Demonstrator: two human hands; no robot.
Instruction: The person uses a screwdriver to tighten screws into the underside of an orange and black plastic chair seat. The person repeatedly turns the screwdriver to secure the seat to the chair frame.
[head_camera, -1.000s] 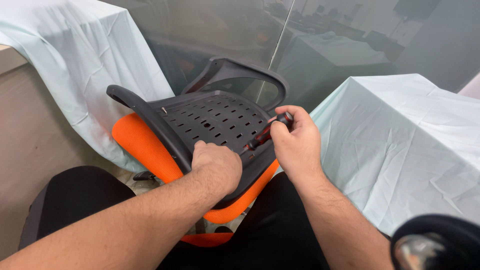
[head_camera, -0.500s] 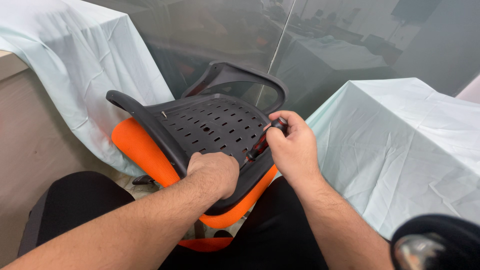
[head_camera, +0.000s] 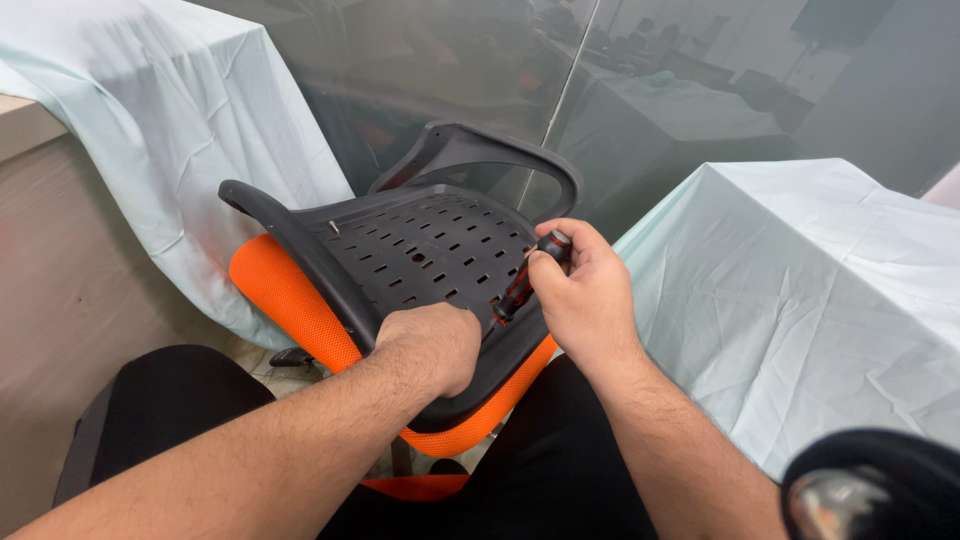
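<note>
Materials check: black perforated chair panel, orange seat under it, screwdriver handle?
Black perforated panel: looks like moulded hard plastic, matte, going by the regular slots and rounded rim. Orange seat: seems mesh fabric over padding; fine woven texture, soft curved edge. Screwdriver in the right hand: handle appears black and red plastic or rubber, slightly glossy; the shaft is mostly hidden. The left hand rests on the panel.

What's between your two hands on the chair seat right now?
In the head view, the screwdriver's red-and-black shaft slants down from the right hand toward the left hand, over the slotted black seat pan.
</note>
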